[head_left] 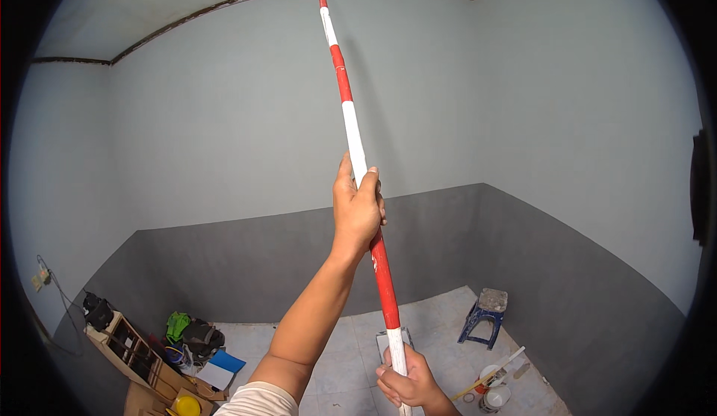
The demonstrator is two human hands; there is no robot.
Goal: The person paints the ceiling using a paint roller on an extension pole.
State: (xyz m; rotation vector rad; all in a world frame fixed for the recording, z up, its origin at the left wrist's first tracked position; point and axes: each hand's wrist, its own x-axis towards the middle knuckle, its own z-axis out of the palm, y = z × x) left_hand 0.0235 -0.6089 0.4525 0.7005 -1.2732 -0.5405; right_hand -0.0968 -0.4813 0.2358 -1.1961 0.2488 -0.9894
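Note:
A long pole (353, 132) with red and white bands rises steeply through the middle of the view. Its thin upper tip reaches up to the ceiling by the top edge of the picture. Partway up, my left hand (357, 210) is wrapped round the pole, thumb on the near side, with the arm stretched out. Lower down, near the bottom edge, my right hand (407, 381) grips a white band of the same pole. The pole's bottom end is out of view.
Light grey walls (224, 132) have a dark grey lower band (261, 267). A blue stool (484, 317) stands on the tiled floor at right, near paint containers (494, 396) and a stick. At left are a wooden shelf unit (138, 349), bags (196, 332) and a yellow round object (187, 406).

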